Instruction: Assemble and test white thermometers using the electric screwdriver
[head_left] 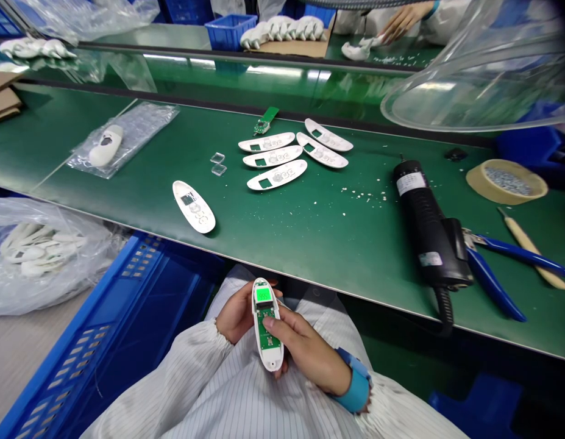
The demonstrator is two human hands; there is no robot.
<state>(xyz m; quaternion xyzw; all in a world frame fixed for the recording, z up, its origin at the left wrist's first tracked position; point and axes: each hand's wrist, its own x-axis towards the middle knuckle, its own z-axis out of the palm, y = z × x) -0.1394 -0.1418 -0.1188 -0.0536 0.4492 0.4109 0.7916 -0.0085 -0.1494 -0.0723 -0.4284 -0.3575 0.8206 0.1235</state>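
Over my lap, both hands hold an opened white handheld device (272,356) with a bare green circuit board and a lit green screen showing digits. My left hand (236,314) grips its left side near the screen, its fingertips hidden behind the shell. My right hand (305,344) wraps round the right side, thumb pressed on the circuit board. On the bench ahead lies a single white oval cover (200,213) with a window cut-out. Farther back are several similar covers (282,175), a loose green circuit board (267,119) and two small clear plastic windows (219,169).
To the right lie a black electric screwdriver (419,225), blue-handled cutters (497,286), a wooden-handled tool (533,247) and a bowl of screws (478,189). A white shell (106,146) rests on a plastic bag at left. A blue crate (76,360) stands below. Across the bench, a co-worker's hand (405,21) works.
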